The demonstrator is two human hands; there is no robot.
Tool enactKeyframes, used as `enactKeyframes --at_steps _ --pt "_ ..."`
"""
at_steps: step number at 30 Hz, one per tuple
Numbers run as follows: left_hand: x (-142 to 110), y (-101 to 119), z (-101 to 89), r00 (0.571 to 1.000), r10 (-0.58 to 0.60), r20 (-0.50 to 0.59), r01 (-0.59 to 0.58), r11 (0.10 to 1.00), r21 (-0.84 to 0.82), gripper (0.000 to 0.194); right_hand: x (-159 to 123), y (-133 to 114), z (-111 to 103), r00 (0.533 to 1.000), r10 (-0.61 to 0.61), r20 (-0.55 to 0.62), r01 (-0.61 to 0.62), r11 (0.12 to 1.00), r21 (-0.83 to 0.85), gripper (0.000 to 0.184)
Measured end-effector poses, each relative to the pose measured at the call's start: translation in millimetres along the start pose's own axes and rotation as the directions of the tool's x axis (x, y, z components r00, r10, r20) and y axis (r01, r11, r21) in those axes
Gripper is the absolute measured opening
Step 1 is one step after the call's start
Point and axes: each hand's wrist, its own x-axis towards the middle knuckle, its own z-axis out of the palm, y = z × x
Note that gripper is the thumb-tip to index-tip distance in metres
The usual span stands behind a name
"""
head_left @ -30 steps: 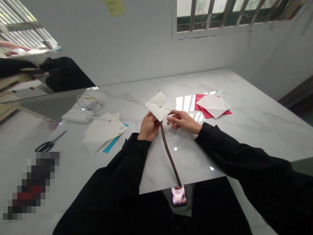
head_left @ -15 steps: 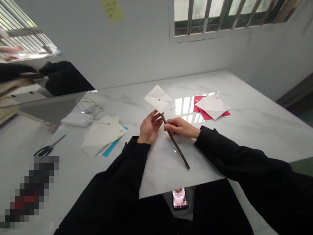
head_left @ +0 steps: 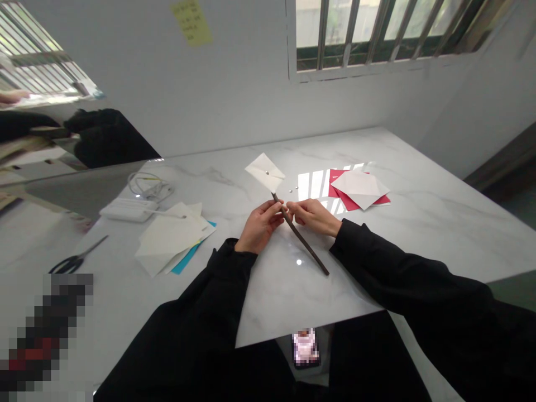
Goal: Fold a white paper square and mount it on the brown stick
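Both hands meet over the middle of the bench (head_left: 419, 212), each pinching the same dark stick (head_left: 304, 240). From the head camera, the left hand (head_left: 259, 226) closes its thumb and fingertips on the stick near its upper part, and the right hand (head_left: 314, 215) grips it just beside, so the two hands almost touch with the stick between them. The stick slants from its upper end at a white folded paper pinwheel (head_left: 264, 171) down toward the person, its lower end resting on or just above the marble top; which one I cannot tell. A small metal pin shows at the centre of the pinwheel, and two tiny metal bits (head_left: 293, 189) lie on the bench just to its right. Farther right sits a red sheet with a white folded paper on it (head_left: 360, 187). To the left lies a stack of white and blue papers (head_left: 173, 237), with scissors (head_left: 75, 259) beyond it near the bench edge and a white box with a coiled cable (head_left: 134, 207) behind the stack. Black sleeves cover both arms.
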Motion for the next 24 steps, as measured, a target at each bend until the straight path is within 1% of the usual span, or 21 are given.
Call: enactKeyframes --at_steps 2,3,5,6,8,10,11,14,17,19,21,24 --pt "0 2 -2.6 1.0 -0.019 -0.017 0.019 1.0 0.017 0.04 2 3 -6 0.99 0.026 -0.136 -0.033 0.998 -0.045 0.066" --pt "-1 4 -3.6 0.999 -0.029 -0.021 0.03 0.999 0.028 0.041 4 6 -9 0.977 0.033 -0.21 -0.044 0.998 -0.047 0.064" --pt "-1 5 -4.8 0.999 -0.043 -0.006 0.044 0.998 0.048 0.042 7 11 -14 0.943 0.045 -0.329 -0.054 0.998 -0.017 0.056" --pt "-1 6 -5.1 0.999 -0.049 0.007 0.049 0.997 0.056 0.043 8 14 -16 0.929 0.058 -0.366 -0.057 0.998 0.013 0.054" --pt "-1 6 -5.6 0.997 -0.065 0.031 0.062 0.995 0.078 0.044 10 18 -18 0.919 0.095 -0.382 -0.07 0.994 0.078 0.061" --pt "-1 6 -6.4 0.996 -0.078 0.05 0.072 0.992 0.107 0.046 10 21 -18 0.923 0.134 -0.36 -0.093 0.987 0.127 0.072" --pt "-1 6 -6.8 0.995 -0.082 0.058 0.075 0.99 0.119 0.046 11 22 -18 0.925 0.146 -0.351 -0.103 0.985 0.137 0.075" --pt "-2 6 -8.2 0.994 -0.084 0.071 0.074 0.988 0.135 0.047 12 22 -19 0.928 0.136 -0.347 -0.112 0.99 0.087 0.075" --pt "-3 7 -8.5 0.994 -0.087 0.067 0.077 0.988 0.136 0.047 13 21 -22 0.92 0.122 -0.373 -0.129 0.992 0.007 0.081" --pt "-3 8 -7.9 0.994 -0.088 0.064 0.078 0.987 0.137 0.047 13 19 -24 0.906 0.126 -0.403 -0.135 0.991 0.006 0.079" --pt "-3 8 -7.1 0.994 -0.088 0.061 0.078 0.987 0.139 0.047 13 18 -25 0.9 0.124 -0.419 -0.12 0.992 0.035 0.071" --pt "-3 9 -6.4 0.994 -0.089 0.056 0.08 0.986 0.143 0.047 13 20 -25 0.907 0.132 -0.401 -0.11 0.991 0.077 0.064"
